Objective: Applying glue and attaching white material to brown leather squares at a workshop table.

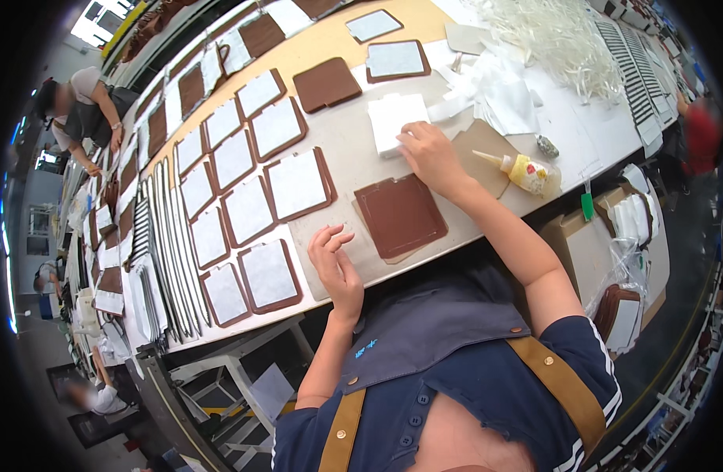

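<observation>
My right hand point(430, 154) rests its fingertips on the right side of a stack of white rectangular sheets point(394, 121). Whether a sheet is pinched between those fingers cannot be made out. My left hand point(336, 265) is raised near the table's front edge, its fingers apart with nothing in them. Between the two hands lies a brown leather-like panel point(401, 217) with a notched top edge and a pale line drawn inside its border. It sits on a slightly turned tan board point(391, 257) that shows at the left and bottom edges.
Brown panels with white sheets point(296, 184) lie in rows at left. A bare brown panel point(326, 84) is farther back. To the right are a nozzled glue bottle point(529, 174), a brown board point(485, 150), white scraps point(506, 94) and tangled strips point(550, 41). A co-worker point(90, 112) stands across the table.
</observation>
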Action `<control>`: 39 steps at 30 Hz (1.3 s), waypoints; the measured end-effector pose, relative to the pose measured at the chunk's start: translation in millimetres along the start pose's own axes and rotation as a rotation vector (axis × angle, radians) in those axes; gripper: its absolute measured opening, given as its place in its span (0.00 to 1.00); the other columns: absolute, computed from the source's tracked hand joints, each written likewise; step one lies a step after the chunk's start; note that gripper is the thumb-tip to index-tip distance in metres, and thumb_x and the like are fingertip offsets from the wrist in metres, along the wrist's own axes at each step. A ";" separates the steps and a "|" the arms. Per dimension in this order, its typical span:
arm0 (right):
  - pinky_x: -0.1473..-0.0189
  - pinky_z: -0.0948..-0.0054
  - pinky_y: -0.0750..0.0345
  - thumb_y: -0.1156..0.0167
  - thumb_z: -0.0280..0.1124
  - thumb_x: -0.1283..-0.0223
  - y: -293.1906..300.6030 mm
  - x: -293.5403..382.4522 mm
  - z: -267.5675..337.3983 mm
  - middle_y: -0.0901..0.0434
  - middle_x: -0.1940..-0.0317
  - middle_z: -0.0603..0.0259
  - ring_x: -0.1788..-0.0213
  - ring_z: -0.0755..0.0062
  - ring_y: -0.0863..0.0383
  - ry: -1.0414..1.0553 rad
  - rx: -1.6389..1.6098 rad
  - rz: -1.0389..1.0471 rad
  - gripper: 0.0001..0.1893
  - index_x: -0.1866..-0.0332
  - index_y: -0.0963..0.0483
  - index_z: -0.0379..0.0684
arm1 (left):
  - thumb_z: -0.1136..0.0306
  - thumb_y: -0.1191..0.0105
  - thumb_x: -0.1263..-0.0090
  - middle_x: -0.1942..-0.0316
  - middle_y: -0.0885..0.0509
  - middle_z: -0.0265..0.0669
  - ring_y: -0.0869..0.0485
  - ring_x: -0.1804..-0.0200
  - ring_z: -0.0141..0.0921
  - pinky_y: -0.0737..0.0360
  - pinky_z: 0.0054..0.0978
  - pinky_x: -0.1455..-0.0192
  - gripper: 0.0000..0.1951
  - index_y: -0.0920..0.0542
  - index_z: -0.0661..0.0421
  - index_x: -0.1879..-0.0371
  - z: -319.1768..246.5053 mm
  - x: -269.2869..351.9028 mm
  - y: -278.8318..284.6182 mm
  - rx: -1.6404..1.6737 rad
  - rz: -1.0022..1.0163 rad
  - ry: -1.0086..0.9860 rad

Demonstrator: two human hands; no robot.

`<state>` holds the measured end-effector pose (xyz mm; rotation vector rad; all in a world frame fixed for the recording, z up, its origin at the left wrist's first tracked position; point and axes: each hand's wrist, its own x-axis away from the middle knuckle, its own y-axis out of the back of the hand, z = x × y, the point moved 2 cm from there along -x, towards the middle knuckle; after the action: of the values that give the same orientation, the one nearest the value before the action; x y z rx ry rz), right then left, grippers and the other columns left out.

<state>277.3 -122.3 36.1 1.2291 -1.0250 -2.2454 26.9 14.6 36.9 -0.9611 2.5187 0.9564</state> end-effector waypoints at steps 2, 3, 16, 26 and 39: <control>0.49 0.58 0.21 0.37 0.22 0.38 -16.1 -3.1 -10.9 0.19 0.62 0.56 0.53 0.54 0.19 0.057 0.054 0.023 0.04 0.69 0.23 0.37 | 0.86 0.57 0.25 0.40 0.19 0.43 0.27 0.29 0.45 0.33 0.43 0.25 0.15 0.17 0.59 0.50 -6.2 -12.6 -1.1 0.006 -0.004 -0.049; 0.49 0.58 0.21 0.37 0.22 0.38 -18.0 -5.3 -10.6 0.19 0.62 0.56 0.53 0.54 0.19 0.068 0.051 0.014 0.04 0.69 0.23 0.37 | 0.86 0.57 0.25 0.40 0.19 0.43 0.27 0.29 0.45 0.33 0.43 0.25 0.15 0.17 0.59 0.50 -6.8 -18.9 -1.5 0.000 -0.014 -0.057; 0.59 0.71 0.21 0.31 0.34 0.29 -7.6 -22.2 -63.7 0.15 0.64 0.67 0.62 0.78 0.18 -0.749 -0.876 -0.093 0.08 0.59 0.18 0.41 | 0.82 0.48 0.29 0.40 0.18 0.52 0.20 0.35 0.50 0.27 0.48 0.30 0.23 0.23 0.60 0.34 7.8 -136.5 -103.3 -0.095 0.389 -0.339; 0.46 0.68 0.21 0.33 0.26 0.32 104.9 -26.0 15.4 0.16 0.55 0.61 0.50 0.65 0.17 -0.082 -0.518 -0.424 0.05 0.56 0.21 0.41 | 0.43 0.61 0.11 0.33 0.17 0.49 0.19 0.30 0.41 0.24 0.40 0.27 0.34 0.32 0.62 0.23 -23.6 -159.3 -81.0 0.823 0.714 0.331; 0.48 0.76 0.24 0.33 0.31 0.26 51.4 72.6 71.0 0.16 0.52 0.67 0.50 0.81 0.19 -0.739 -0.997 0.284 0.15 0.41 0.23 0.36 | 0.62 0.50 0.13 0.36 0.16 0.38 0.19 0.35 0.28 0.23 0.29 0.31 0.22 0.25 0.62 0.28 -8.9 -57.2 -21.3 0.994 0.408 0.790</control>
<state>177.5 -172.0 58.9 -0.1601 -0.1177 -2.4452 83.3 24.5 59.8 -0.5211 3.2402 -0.8066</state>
